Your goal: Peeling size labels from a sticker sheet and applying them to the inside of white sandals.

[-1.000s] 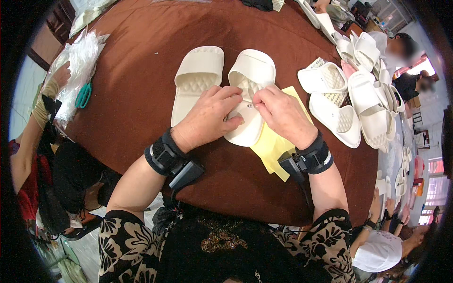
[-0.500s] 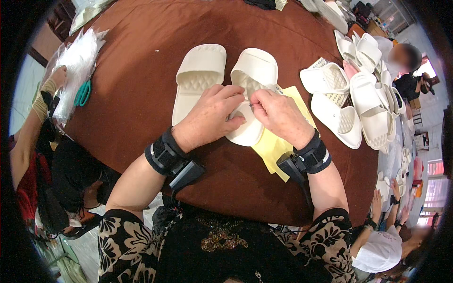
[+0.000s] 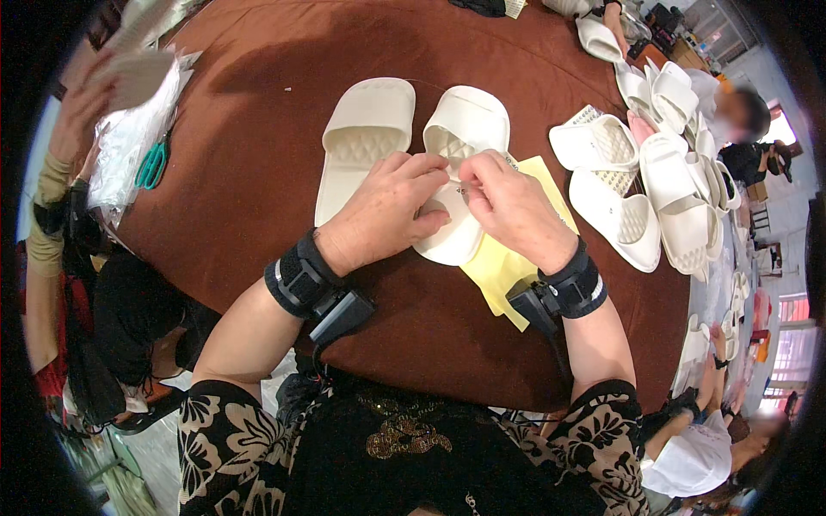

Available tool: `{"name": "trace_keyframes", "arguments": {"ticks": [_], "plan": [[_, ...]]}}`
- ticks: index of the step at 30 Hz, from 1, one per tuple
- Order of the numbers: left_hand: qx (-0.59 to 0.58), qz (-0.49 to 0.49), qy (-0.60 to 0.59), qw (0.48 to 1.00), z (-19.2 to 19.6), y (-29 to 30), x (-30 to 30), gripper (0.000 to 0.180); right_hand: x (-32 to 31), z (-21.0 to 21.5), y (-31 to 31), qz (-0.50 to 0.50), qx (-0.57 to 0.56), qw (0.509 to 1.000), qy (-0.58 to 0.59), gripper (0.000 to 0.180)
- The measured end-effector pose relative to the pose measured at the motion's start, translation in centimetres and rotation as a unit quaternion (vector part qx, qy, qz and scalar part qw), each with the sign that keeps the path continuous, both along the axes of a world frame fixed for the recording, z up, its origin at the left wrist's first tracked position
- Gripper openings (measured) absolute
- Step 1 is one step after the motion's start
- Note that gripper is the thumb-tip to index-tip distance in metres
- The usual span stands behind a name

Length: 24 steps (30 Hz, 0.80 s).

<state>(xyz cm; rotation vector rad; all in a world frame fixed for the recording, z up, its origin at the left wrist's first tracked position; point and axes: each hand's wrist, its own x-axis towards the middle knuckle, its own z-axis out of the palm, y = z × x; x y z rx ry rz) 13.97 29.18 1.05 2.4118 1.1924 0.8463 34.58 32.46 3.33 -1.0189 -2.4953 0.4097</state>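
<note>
Two white open-toed slippers lie side by side on the brown cloth: a left slipper [image 3: 368,112] and a right slipper [image 3: 469,107], both with quilted insoles. Over the right slipper's insole, my left hand [image 3: 383,206] has its fingers bent inward, the tips just below the strap, and its thumb lower down. My right hand [image 3: 520,211] is closed in a pinch beside them. Small dark marks show by its thumb; whatever the fingertips hold is too small to make out. A yellow sheet [image 3: 499,288] with dark print lies partly under the right slipper and my right hand.
A pile of white slippers [image 3: 675,185] lies at the right. At the far left are clear plastic bags [image 3: 129,168], teal-handled scissors [image 3: 152,165] and a co-worker's arm [image 3: 52,198] with a blurred pale thing in the hand. Other people sit along the right side.
My right hand has shifted slightly right, its fingers turning up, and dark marks show beside its thumb. The co-worker's hand at left has risen from the bags with a pale thing. A hand with a slipper appears at the far right.
</note>
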Motion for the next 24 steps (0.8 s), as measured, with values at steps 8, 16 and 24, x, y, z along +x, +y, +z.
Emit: {"name": "trace_keyframes", "arguments": {"ticks": [8, 16, 24], "plan": [[0.003, -0.001, -0.006, 1.000, -0.17, 0.11, 0.10, 0.042, -0.11, -0.58, 0.09, 0.011, -0.045, 0.997, 0.065, 0.018], [-0.009, -0.005, -0.007, 1.000, -0.19, 0.10, 0.05, 0.044, -0.39, -0.58, 0.00, 0.008, -0.064, 0.996, 0.068, 0.019], [-0.004, -0.005, -0.010, 1.000, -0.18, 0.14, 0.20, 0.043, -0.30, -0.65, 0.09, 0.007, -0.079, 0.994, 0.077, 0.017]]}}
